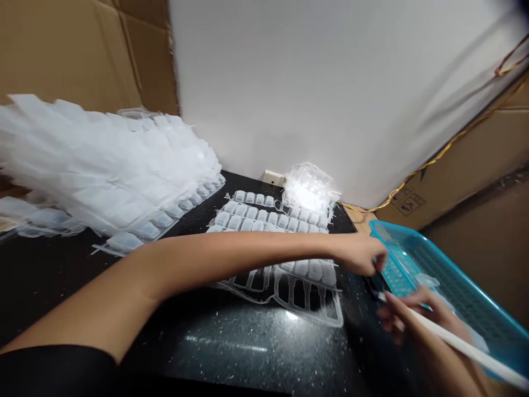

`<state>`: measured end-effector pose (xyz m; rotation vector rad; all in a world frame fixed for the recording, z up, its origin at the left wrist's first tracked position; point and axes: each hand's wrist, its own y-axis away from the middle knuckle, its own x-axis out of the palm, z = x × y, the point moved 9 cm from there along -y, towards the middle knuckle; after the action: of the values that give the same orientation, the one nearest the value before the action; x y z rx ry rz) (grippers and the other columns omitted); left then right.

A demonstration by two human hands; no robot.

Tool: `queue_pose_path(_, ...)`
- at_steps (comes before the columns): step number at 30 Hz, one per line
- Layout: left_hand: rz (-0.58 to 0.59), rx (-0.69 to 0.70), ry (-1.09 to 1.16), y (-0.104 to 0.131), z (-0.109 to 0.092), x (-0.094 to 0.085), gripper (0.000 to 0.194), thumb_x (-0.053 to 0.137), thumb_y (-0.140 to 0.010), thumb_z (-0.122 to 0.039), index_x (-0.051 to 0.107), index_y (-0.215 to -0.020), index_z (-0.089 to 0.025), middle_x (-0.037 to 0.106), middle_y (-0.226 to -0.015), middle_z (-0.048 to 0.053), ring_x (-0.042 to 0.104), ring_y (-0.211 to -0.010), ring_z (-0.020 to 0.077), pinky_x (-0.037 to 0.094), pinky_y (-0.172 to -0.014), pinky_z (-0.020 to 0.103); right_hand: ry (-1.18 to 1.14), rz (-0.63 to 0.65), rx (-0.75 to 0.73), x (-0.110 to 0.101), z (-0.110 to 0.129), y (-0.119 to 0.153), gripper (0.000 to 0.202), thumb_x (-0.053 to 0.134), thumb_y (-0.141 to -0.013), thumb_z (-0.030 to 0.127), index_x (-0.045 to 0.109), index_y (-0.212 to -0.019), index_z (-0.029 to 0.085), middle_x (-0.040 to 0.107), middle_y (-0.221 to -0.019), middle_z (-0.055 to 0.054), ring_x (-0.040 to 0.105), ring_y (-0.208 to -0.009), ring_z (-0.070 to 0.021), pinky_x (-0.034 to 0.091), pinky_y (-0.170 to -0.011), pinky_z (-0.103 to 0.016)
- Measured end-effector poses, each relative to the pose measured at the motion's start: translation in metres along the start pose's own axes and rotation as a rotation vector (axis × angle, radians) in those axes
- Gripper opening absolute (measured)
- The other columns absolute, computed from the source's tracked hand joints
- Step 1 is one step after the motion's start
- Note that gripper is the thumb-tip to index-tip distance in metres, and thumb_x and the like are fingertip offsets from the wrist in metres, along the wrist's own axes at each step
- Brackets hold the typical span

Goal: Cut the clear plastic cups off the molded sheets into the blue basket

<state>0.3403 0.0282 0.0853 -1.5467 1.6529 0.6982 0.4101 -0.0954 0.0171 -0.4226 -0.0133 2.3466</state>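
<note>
My left arm reaches across the counter to the right. My left hand (363, 255) is closed, its fingertips pinching a dark, thin thing (377, 275) too unclear to name. Just below it and to the right is my right hand (430, 320), blurred, with its fingers curled near the dark thing's pale end. A long white strip (467, 344) runs from the right hand along the forearm to the lower right; whether it is gripped cannot be told. Beneath my left forearm lie sheets of translucent plastic pieces on frames (264, 220), partly hidden by it.
A tall stack of the same white plastic sheets (119, 165) stands at left. A clear plastic heap (308, 187) lies by the wall socket (273, 177). A blue basket (463, 270) is at right, below a twisted yellow wire (433, 160). Cardboard (74, 49) borders the black counter (231, 347).
</note>
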Motion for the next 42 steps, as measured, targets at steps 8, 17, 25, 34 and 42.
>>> queue_pose_path(8, 0.014, 0.005, -0.010, 0.040, 0.047, 0.019, 0.019, 0.068, -0.076, -0.004, 0.066, -0.093, -0.013, 0.071, -0.086, 0.004, 0.067, -0.080, 0.0155, 0.050, -0.071, 0.026, -0.053, 0.231, 0.137, 0.078, -0.021, -0.025, 0.048, 0.083, -0.071, 0.052, 0.044, -0.069, 0.023, 0.066, -0.057, -0.001, 0.052, -0.044, -0.0109, 0.035, -0.039, -0.018)
queue_pose_path(17, -0.003, 0.195, -0.334, 0.055, 0.024, 0.036, 0.010, 0.065, -0.081, -0.006, 0.068, -0.089, -0.012, 0.066, -0.100, 0.012, 0.060, -0.090, 0.0216, 0.047, -0.076, 0.032, 0.041, 0.258, 0.072, 0.082, -0.015, -0.022, 0.039, 0.077, -0.075, 0.039, 0.042, -0.065, 0.023, 0.063, -0.054, 0.002, 0.049, -0.043, -0.0114, 0.031, -0.038, -0.020)
queue_pose_path(25, -0.832, -0.072, 0.545, 0.087, 0.080, -0.076, 0.022, 0.047, -0.101, -0.031, 0.057, -0.089, -0.016, 0.063, -0.093, 0.008, 0.059, -0.086, 0.0173, 0.049, -0.082, 0.036, 0.100, 0.268, 0.007, 0.080, -0.008, -0.022, 0.035, 0.071, -0.076, 0.033, 0.041, -0.061, 0.023, 0.060, -0.052, 0.003, 0.049, -0.042, -0.0108, 0.034, -0.042, -0.021)
queue_pose_path(34, -0.128, 0.149, -0.268, 0.091, 0.028, -0.001, 0.009, 0.055, -0.094, -0.012, 0.062, -0.098, -0.016, 0.067, -0.097, 0.007, 0.058, -0.090, 0.0172, 0.045, -0.077, 0.029, -0.009, 0.293, 0.026, 0.101, 0.006, -0.027, 0.032, 0.072, -0.072, 0.031, 0.043, -0.063, 0.023, 0.060, -0.051, 0.003, 0.047, -0.042, -0.0104, 0.032, -0.041, -0.020)
queue_pose_path(42, -0.009, 0.152, -0.588, 0.090, 0.026, 0.030, 0.008, 0.060, -0.094, -0.017, 0.066, -0.097, -0.015, 0.065, -0.105, 0.009, 0.056, -0.099, 0.0202, 0.042, -0.074, 0.029, -0.043, 0.315, 0.053, 0.110, -0.001, -0.026, 0.035, 0.076, -0.072, 0.035, 0.045, -0.065, 0.023, 0.062, -0.052, 0.002, 0.047, -0.042, -0.0100, 0.031, -0.040, -0.020)
